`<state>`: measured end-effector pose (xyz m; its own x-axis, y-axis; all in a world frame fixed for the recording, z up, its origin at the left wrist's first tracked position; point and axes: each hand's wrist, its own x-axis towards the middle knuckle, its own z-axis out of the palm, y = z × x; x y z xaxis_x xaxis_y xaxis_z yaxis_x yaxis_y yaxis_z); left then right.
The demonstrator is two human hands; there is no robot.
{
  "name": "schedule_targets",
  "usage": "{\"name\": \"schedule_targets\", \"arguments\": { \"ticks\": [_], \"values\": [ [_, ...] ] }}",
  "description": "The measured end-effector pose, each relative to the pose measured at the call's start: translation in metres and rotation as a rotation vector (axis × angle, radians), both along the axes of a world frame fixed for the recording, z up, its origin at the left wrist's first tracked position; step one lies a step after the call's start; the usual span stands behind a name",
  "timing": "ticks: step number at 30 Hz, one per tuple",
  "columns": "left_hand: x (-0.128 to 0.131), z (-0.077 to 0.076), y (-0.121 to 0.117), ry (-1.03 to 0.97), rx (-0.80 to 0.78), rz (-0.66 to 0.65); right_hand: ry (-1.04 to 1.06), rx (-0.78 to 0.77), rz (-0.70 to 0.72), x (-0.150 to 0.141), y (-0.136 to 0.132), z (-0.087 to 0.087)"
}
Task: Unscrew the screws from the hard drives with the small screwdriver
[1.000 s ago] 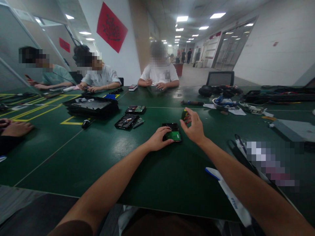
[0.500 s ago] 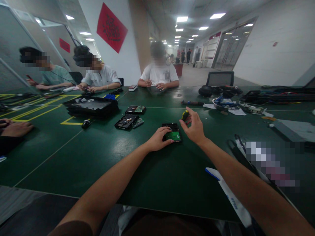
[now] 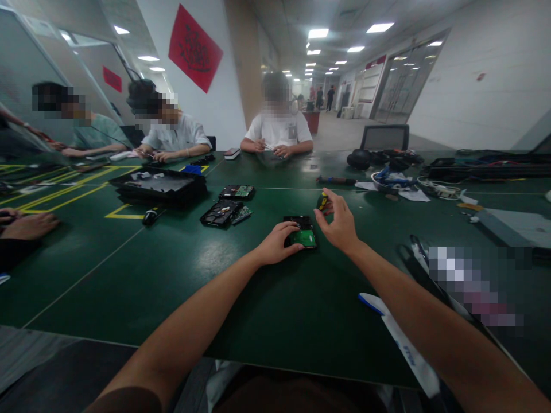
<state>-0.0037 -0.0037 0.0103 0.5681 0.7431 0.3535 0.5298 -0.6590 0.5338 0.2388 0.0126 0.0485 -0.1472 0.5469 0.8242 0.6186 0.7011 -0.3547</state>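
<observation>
A black hard drive with a green circuit board [image 3: 305,238] lies on the green table in front of me. My left hand [image 3: 279,242] grips its left side, thumb along the near edge and fingers over the top. Just right of the drive and above the table, my right hand [image 3: 338,223] has its fingers closed round a screwdriver [image 3: 322,201] with a yellow and black handle. The shaft and tip of the screwdriver cannot be made out.
Left of the drive lie an opened black drive [image 3: 221,213], a loose circuit board [image 3: 241,215] and another drive [image 3: 236,192]. Black trays [image 3: 159,184] stand farther left. A dark-handled tool [image 3: 336,180] and cables [image 3: 390,179] lie beyond my right hand. Other people sit across the table.
The screwdriver handle has turned slightly in my right hand, its yellow part facing differently. My left hand and the hard drive have stayed in place.
</observation>
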Motion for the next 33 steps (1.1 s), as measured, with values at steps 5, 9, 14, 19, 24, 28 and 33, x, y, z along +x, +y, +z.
{"name": "schedule_targets", "arguments": {
  "ticks": [5,9,14,19,24,28,33],
  "values": [
    [0.0008,-0.0015,0.0004,-0.012,0.015,0.002,0.022,-0.021,0.005,-0.0007,0.0016,-0.0021],
    [0.0009,-0.0016,0.0002,-0.008,0.018,0.006,0.032,-0.015,-0.003,-0.0006,0.0018,-0.0021],
    [0.0004,-0.0014,0.0004,-0.008,0.018,0.0,0.016,-0.015,0.021,-0.0008,0.0008,-0.0021],
    [-0.0003,-0.0031,0.002,-0.001,0.016,0.0,0.009,-0.006,-0.015,0.0001,0.0008,-0.0014],
    [-0.0008,-0.004,0.0028,-0.002,0.011,-0.006,-0.006,0.007,-0.016,0.0002,0.0009,-0.001],
    [-0.0007,-0.0043,0.0029,-0.001,0.016,-0.001,0.01,-0.007,-0.01,-0.0001,0.0013,-0.0013],
    [0.0,-0.0047,0.0028,-0.006,0.015,0.003,0.023,-0.004,-0.014,-0.0009,0.0008,-0.0015]
  ]
}}
